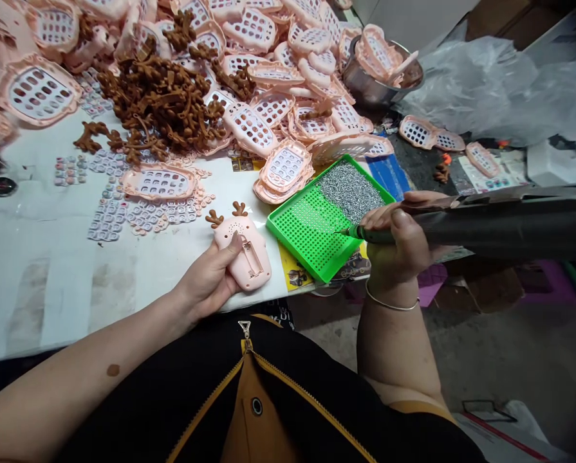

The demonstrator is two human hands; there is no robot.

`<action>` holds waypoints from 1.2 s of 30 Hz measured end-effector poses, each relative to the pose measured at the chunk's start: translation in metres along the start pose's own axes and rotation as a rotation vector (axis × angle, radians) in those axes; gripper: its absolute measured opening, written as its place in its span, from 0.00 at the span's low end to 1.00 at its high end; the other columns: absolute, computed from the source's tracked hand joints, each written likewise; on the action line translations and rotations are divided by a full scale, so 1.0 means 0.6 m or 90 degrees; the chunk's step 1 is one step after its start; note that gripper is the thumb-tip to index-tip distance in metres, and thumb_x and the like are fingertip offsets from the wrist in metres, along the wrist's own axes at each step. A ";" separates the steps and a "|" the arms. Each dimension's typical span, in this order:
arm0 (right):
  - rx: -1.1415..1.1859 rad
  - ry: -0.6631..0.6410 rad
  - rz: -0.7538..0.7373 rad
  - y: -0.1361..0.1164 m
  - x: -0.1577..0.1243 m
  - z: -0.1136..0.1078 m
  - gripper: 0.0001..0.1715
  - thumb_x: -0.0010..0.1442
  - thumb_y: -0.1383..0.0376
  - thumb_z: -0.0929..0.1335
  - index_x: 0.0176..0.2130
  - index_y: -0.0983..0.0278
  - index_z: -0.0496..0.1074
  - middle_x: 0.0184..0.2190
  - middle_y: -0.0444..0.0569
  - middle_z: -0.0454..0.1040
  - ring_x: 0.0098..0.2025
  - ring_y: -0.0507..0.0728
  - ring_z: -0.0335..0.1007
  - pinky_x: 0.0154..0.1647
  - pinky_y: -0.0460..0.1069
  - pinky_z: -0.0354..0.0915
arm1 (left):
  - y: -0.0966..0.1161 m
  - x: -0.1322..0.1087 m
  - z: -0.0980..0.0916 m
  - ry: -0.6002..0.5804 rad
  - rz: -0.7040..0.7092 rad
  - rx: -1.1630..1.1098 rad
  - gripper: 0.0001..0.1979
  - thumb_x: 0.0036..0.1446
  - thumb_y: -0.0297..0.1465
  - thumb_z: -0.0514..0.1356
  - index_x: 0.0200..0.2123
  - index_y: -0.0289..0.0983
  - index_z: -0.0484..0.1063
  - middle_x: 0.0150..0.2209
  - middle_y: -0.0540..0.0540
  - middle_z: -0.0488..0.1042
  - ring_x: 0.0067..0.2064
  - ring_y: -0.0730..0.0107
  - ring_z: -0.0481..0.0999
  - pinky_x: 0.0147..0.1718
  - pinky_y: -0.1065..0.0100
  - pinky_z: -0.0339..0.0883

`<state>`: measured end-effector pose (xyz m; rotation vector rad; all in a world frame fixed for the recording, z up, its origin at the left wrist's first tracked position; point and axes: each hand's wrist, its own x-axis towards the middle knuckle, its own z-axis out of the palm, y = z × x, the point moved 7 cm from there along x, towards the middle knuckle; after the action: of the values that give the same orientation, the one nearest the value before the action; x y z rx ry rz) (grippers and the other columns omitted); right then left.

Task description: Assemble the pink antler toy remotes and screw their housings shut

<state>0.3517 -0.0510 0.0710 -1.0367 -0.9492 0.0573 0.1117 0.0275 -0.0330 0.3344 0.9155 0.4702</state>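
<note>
From the head view we look down at our two hands over a white-topped table (pixel 37 225). At about eight o'clock, our left hand (pixel 205 276) is closed narrow around a pink deer toy (pixel 249 263), the thumb pressed on its face and its battery slot turned up toward us. At about three o'clock, our right hand (pixel 394 247) holds a green pen (pixel 365 235) in a narrow pinch, with a metal bangle (pixel 391 299) on the wrist and a black tube (pixel 510 225) running off behind. The pen's tip sits over a green tray (pixel 307 225), near its edge; we cannot tell if it touches. Silver beads (pixel 350 191) fill the tray's far corner. Toward twelve lie heaped pink shells (pixel 251 128), brown antlers (pixel 157 96) and loose keypads (pixel 147 215). A steel bowl (pixel 379 77) sits at one o'clock, beside a plastic bag (pixel 485 90).
</note>
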 end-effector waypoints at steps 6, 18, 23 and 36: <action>0.028 -0.033 -0.046 -0.072 -0.011 0.039 0.01 0.54 0.62 0.70 0.31 0.55 0.73 0.16 0.38 0.56 0.15 0.51 0.55 0.17 0.49 0.57 | 0.000 -0.005 0.017 0.005 0.016 -0.026 0.18 0.60 0.30 0.62 0.53 0.40 0.68 0.40 0.45 0.78 0.42 0.63 0.79 0.51 0.49 0.72; 0.260 -0.345 0.126 -0.104 -0.108 0.139 0.18 0.57 0.66 0.69 0.49 0.57 0.72 0.21 0.41 0.68 0.21 0.55 0.68 0.22 0.53 0.68 | -0.007 0.014 0.030 -0.034 0.081 -0.039 0.14 0.58 0.32 0.65 0.46 0.39 0.68 0.38 0.45 0.77 0.39 0.63 0.77 0.50 0.49 0.71; 0.248 -0.346 0.134 -0.093 -0.117 0.147 0.17 0.57 0.65 0.70 0.47 0.55 0.71 0.21 0.39 0.68 0.21 0.53 0.67 0.22 0.51 0.69 | -0.008 0.017 0.032 -0.032 0.084 -0.043 0.13 0.60 0.31 0.63 0.46 0.38 0.67 0.36 0.47 0.76 0.37 0.66 0.77 0.50 0.50 0.71; 0.269 -0.432 0.120 -0.107 -0.122 0.194 0.12 0.51 0.74 0.70 0.32 0.60 0.66 0.20 0.39 0.65 0.19 0.51 0.64 0.21 0.48 0.66 | -0.012 0.025 0.032 -0.038 0.074 -0.040 0.13 0.59 0.31 0.64 0.45 0.38 0.66 0.35 0.48 0.75 0.34 0.70 0.76 0.37 0.65 0.73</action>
<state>0.2023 -0.0375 0.0915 -0.7078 -1.3688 0.7735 0.1369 0.0278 -0.0359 0.3433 0.8245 0.5916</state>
